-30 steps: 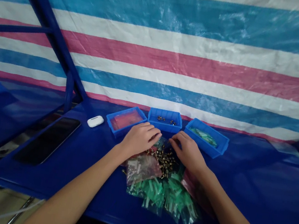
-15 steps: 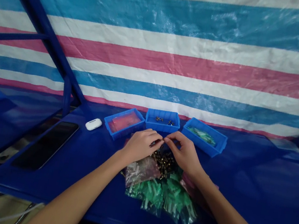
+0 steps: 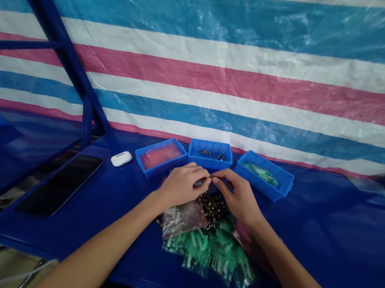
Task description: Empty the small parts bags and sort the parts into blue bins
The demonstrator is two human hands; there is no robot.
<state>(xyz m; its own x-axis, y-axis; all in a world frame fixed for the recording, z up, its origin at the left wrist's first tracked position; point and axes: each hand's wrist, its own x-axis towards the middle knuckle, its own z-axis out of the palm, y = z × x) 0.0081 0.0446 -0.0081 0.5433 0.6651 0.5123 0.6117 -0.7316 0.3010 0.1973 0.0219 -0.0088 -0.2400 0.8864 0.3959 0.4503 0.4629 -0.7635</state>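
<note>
My left hand (image 3: 185, 183) and my right hand (image 3: 238, 193) meet fingertip to fingertip above the middle of the table. Between their pinched fingers is a small dark, brass-coloured metal part (image 3: 211, 177), too small to make out fully. Just below lies a pile of similar brass-coloured metal parts (image 3: 214, 210). Nearer to me are a clear, pinkish plastic bag (image 3: 183, 220) and several small green plastic bags (image 3: 221, 253) with white strips. A pink bag (image 3: 244, 237) is partly covered by my right forearm.
Behind my hands stand three blue bins: one with pink bags (image 3: 139, 156), one with a few metal parts (image 3: 207, 162), one with green bags (image 3: 285, 188). Leftward lie a white earbud case (image 3: 121, 158) and a black phone (image 3: 61, 185). A blue metal frame (image 3: 69, 64) rises before a striped sheet (image 3: 224, 81).
Both hands keep their pinch at nearly the same spot, with slight finger shifts around the small metal part. The whole view has shifted a few pixels.
</note>
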